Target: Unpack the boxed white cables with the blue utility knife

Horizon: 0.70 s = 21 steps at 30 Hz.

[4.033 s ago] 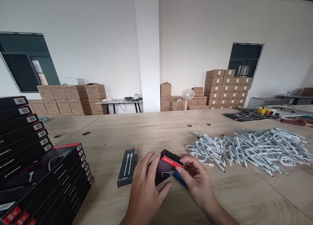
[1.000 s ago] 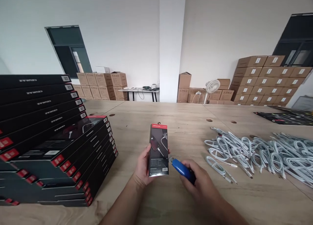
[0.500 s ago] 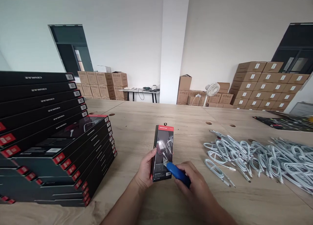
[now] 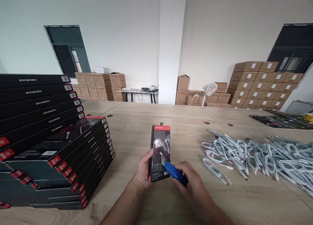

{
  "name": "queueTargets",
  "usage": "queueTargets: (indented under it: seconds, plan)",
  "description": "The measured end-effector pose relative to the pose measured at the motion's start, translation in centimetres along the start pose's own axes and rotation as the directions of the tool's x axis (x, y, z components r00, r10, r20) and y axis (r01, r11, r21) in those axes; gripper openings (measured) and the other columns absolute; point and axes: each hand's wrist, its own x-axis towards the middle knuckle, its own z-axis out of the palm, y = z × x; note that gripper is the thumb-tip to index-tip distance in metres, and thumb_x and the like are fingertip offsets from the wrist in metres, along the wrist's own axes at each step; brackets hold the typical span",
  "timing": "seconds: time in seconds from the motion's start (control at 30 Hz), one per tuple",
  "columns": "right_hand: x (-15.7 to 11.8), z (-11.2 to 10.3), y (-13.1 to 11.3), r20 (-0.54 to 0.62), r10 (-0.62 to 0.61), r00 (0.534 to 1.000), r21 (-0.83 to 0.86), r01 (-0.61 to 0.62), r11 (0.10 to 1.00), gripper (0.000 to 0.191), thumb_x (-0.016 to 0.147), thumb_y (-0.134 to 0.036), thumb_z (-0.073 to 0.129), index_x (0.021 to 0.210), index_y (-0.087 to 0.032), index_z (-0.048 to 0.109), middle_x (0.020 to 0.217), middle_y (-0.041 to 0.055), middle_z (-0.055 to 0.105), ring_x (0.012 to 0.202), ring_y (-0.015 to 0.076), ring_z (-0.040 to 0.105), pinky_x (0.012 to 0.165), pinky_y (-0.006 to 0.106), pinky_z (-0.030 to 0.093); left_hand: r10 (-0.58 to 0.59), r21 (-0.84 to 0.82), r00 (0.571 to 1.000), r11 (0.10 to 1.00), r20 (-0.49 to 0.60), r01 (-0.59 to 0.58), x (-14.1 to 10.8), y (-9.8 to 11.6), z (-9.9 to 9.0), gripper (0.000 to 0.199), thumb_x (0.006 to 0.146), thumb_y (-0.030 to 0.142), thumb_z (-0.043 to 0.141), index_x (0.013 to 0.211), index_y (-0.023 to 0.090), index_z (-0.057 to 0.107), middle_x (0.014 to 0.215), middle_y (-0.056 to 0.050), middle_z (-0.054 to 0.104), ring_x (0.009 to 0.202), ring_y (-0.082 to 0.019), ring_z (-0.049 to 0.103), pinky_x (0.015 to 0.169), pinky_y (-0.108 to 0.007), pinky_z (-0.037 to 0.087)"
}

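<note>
A slim black box with a red top band (image 4: pixel 160 147) is held upright, tilted back, above the wooden table. My left hand (image 4: pixel 143 169) grips its left edge, thumb on the front side. In my right hand (image 4: pixel 187 179) is a blue-handled tool (image 4: pixel 175 173), fingers wrapped round it. The tool's tip lies against the lower front of the box, and its exact shape is too small to tell. A small black loop (image 4: pixel 161 123) shows at the box's top edge.
Stacks of black boxes (image 4: pixel 85 153) stand at the left of the wooden table (image 4: pixel 137 120). Bundled white cables (image 4: pixel 234 153) lie at the right. Flat black printed sheets (image 4: pixel 281 121) are at the far right. Cartons (image 4: pixel 259 85) and a white fan (image 4: pixel 209 89) stand beyond the table.
The view has turned slightly, so the surroundings sit a little further left. The box and both hands keep nearly the same arrangement, the blue tool still at the box's lower front.
</note>
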Motion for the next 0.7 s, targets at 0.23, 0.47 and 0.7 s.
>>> queueTargets:
  seconds: [0.23,0.47,0.7]
  plan:
    - [0.02,-0.12,-0.35,-0.017,-0.01,1.0,0.007,0.01,1.0,0.021,0.087,-0.018,0.061,0.107,-0.024,0.066,0.1,0.0043,0.069,0.089,0.02,0.066,0.077,0.029,0.053,0.026,0.025,1.0,0.999,0.009,-0.026,0.03,0.09,-0.15,0.054,0.081,0.049,0.067,0.118,0.01,0.07,0.102,-0.015,0.078,0.083,-0.027,0.074,0.078,-0.038,0.059]
    - [0.01,-0.07,-0.25,-0.001,0.002,1.0,0.013,-0.002,1.0,0.023,0.087,-0.016,0.059,0.108,-0.024,0.064,0.102,0.0042,0.068,0.092,0.0195,0.065,0.08,0.029,0.052,0.034,-0.002,0.999,0.999,0.002,-0.034,0.02,0.06,-0.05,0.05,0.083,0.047,0.065,0.117,0.011,0.07,0.104,-0.015,0.078,0.084,-0.026,0.074,0.083,-0.039,0.058]
    - [-0.05,0.04,-0.16,-0.031,-0.012,0.999,0.016,0.012,1.0,0.022,0.088,-0.018,0.059,0.108,-0.024,0.064,0.101,0.0044,0.069,0.091,0.0203,0.066,0.08,0.03,0.053,0.005,0.012,1.0,1.0,-0.019,-0.005,0.08,-0.25,-0.27,0.048,0.082,0.05,0.067,0.107,0.01,0.073,0.091,-0.014,0.079,0.086,-0.03,0.075,0.086,-0.044,0.058]
